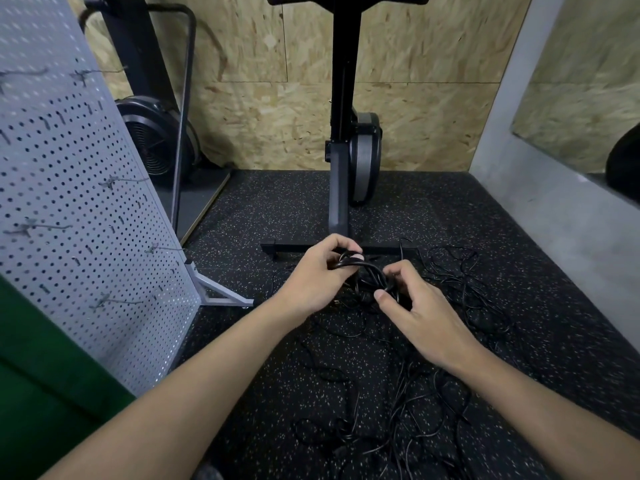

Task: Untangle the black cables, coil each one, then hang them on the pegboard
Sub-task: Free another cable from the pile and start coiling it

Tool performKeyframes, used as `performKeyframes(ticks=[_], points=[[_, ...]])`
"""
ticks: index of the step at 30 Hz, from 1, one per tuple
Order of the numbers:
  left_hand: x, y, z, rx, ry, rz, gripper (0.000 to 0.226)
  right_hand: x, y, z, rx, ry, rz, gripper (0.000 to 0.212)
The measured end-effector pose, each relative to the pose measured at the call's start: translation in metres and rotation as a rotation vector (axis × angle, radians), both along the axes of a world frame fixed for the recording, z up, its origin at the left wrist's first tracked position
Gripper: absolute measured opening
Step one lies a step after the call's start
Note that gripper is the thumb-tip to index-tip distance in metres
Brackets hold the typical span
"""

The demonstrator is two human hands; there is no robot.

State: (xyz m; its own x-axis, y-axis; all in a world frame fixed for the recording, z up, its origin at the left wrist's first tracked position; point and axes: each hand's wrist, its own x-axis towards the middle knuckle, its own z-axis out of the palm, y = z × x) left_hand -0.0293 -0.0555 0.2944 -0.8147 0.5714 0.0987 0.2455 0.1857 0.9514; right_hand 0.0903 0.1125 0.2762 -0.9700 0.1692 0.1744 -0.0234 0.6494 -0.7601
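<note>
A small bundle of black cable loops (pixel 367 271) sits between the two hands, raised above the floor. The left hand (pixel 318 275) closes around the bundle's left end, fingers curled over the top and the thumb tucked beneath, so several loops are pinched together there. The right hand (pixel 415 313) grips the bundle's right end, thumb (pixel 384 299) pressed against the loop from the near side and the other fingers wrapped over the far side. A short arc of cable bridges the gap from one grip to the other.

Below and behind the grip, strands run down into a loose tangle of black cables (pixel 415 403) spread over the speckled black rubber floor (pixel 263 216). The tangle reaches from just beyond the right hand, under both wrists, and on toward the near edge of the view; which strand belongs to which cable cannot be told.

Just beyond the hands lies the flat base bar of a black exercise machine (pixel 341 150), its upright post rising away from the grip. To the left of the left forearm stands a grey pegboard (pixel 69 188) on a metal foot, with several bare hooks (pixel 114 181) sticking out. Beyond the pegboard is a second machine with a fan wheel (pixel 156 140), and chipboard panels (pixel 415 81) cover the wall beyond.
</note>
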Motion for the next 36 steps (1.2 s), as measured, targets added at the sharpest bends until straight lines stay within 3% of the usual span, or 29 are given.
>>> performKeyframes(ticks=[6, 16, 20, 24, 29, 36], points=[[-0.012, -0.017, -0.003, 0.014, -0.214, -0.132, 0.030, 0.000, 0.002, -0.005, 0.024, -0.062, 0.028, 0.031], [-0.001, -0.010, -0.013, -0.008, -0.152, 0.017, 0.024, 0.000, 0.002, -0.011, 0.115, -0.050, 0.030, 0.040], [0.000, -0.008, -0.028, -0.018, -0.069, 0.113, 0.019, 0.004, 0.001, -0.012, 0.190, -0.075, 0.044, 0.040], [-0.008, -0.009, -0.035, -0.173, 0.113, 0.056, 0.003, 0.001, 0.005, -0.017, 0.132, -0.079, 0.035, 0.036], [-0.016, -0.027, -0.021, -0.231, 0.031, -0.254, 0.042, 0.000, 0.016, -0.015, 0.067, -0.128, 0.054, 0.027], [-0.019, -0.034, -0.030, -0.484, 0.482, -0.262, 0.023, 0.000, 0.026, -0.017, 0.097, -0.300, 0.115, 0.031]])
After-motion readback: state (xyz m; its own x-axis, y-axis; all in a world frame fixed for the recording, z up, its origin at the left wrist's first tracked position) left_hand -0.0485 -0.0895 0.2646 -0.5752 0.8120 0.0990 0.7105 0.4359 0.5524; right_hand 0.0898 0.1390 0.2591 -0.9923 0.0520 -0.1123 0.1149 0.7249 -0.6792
